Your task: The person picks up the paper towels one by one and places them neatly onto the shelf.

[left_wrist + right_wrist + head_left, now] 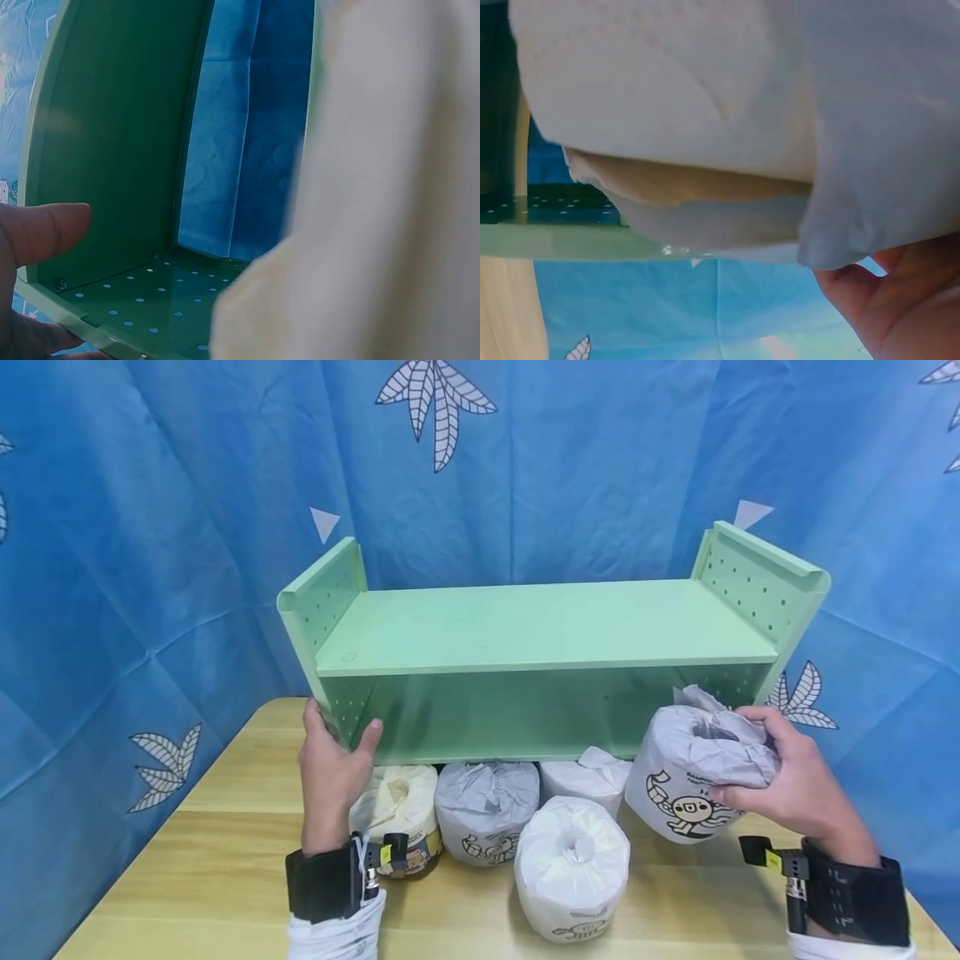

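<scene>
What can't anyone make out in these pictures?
Head view: lower front of back white roll, hidden by front white roll.
Head view: lettering on front white roll, too small.
Left wrist: part of green shelf, behind a pale blur.
Right wrist: held gray roll, cut off by right edge.

The shelf (pixel 547 622) is mint green, the rightmost roll (pixel 667 752) grey with a black-and-cream cartoon (pixel 692 810), the nearest roll (pixel 573 877) white, the curtain (pixel 600 468) blue with white leaves (pixel 446 431).
</scene>
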The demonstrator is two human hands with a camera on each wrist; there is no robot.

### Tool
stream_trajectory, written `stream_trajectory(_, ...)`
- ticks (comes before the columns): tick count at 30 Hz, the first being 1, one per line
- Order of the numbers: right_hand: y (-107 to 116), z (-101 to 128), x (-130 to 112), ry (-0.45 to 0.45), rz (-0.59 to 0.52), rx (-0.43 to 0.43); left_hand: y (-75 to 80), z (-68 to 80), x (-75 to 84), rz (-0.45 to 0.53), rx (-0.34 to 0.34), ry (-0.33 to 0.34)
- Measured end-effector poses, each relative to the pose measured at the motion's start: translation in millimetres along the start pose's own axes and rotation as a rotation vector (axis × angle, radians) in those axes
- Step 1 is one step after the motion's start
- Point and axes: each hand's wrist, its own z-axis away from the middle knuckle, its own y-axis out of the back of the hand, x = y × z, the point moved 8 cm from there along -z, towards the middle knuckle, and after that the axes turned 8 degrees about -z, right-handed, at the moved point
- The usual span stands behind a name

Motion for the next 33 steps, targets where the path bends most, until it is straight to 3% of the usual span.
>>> stream_trajectory(33,7.9,-6.9,-10.9,0.049,-0.136,0.094,-1.9,-0.6,-1.0,-0.003,0.011,0.004)
